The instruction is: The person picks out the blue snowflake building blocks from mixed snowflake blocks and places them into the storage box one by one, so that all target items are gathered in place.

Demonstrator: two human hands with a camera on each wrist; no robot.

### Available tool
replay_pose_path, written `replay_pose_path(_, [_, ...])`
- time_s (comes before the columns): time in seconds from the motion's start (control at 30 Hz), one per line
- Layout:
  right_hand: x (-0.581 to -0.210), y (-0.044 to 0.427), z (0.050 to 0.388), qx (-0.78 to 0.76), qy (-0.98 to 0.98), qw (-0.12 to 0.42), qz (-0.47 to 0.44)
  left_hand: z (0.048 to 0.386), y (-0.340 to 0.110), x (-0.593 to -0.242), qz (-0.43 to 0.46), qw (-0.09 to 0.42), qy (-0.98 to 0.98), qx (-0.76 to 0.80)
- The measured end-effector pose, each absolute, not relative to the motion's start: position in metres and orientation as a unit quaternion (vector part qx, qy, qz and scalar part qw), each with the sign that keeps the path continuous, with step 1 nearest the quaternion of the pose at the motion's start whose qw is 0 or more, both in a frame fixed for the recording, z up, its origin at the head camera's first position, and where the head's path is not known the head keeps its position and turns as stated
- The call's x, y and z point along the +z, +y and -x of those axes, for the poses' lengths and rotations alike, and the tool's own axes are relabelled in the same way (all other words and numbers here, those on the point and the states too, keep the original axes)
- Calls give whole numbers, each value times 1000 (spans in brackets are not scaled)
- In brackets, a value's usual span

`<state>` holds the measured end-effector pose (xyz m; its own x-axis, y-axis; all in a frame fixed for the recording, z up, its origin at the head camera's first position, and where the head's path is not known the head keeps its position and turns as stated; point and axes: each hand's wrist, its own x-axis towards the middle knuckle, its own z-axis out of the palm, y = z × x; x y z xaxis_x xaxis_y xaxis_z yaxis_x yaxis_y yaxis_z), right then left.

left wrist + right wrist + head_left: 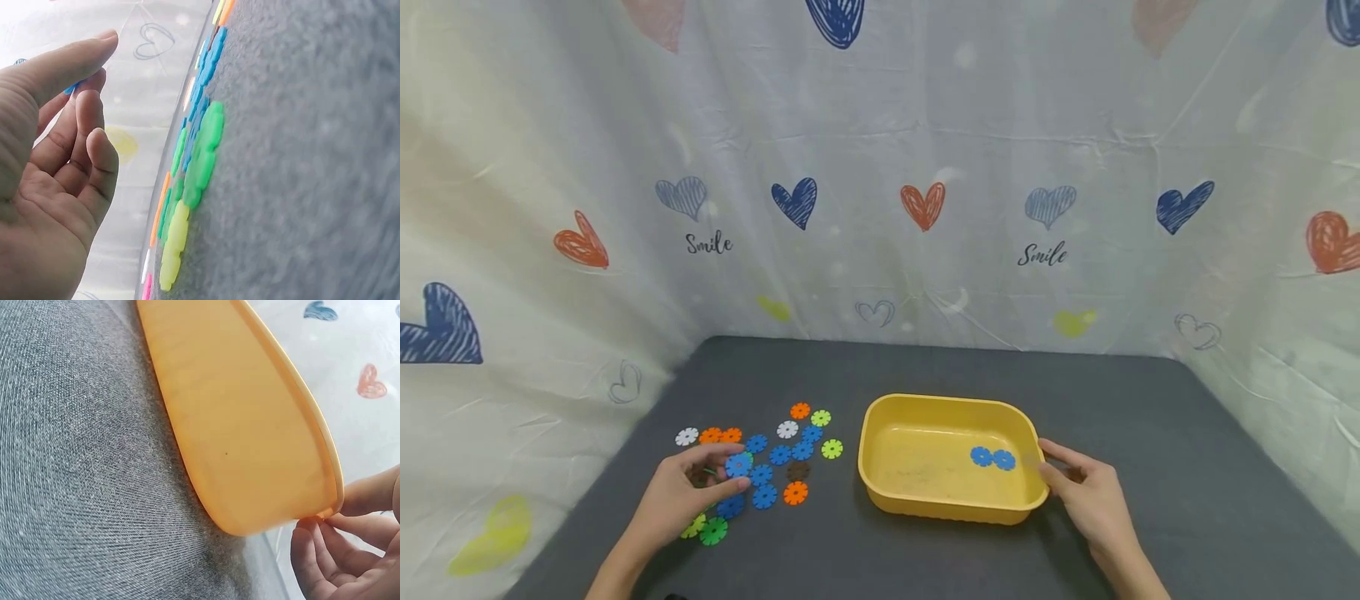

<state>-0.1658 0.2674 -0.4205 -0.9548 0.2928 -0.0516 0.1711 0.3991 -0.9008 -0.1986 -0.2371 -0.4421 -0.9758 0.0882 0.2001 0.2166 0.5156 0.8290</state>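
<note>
Between thumb and fingers my left hand (681, 496) pinches a blue disc (739, 464), held above the scattered discs; in the left wrist view only a blue sliver (74, 89) shows behind the thumb of that hand (59, 144). My right hand (1093, 500) grips the right end of a yellow basin (947, 506). In the right wrist view the fingers of this hand (356, 550) hold the rim of the basin (244, 425). Two blue discs (992, 457) lie side by side inside the basin, toward its right.
Around and beyond my left hand lie several notched discs on the grey table (925, 567): blue (764, 497), orange (796, 493), green (713, 531), white (787, 429), yellow-green (832, 449) and brown (797, 470). A curtain with printed hearts (865, 275) hangs behind and beside the table.
</note>
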Motion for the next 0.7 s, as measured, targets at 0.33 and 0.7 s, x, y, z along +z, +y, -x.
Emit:
replay_pose_path(0.33, [-421,267,164,535,-831,50,144,199,-232,-445,93,62,-850,-514])
replay_pose_path(0.7, [-420,268,164,535,-833,46,134,197,-214,-437,124,59,-832,-538])
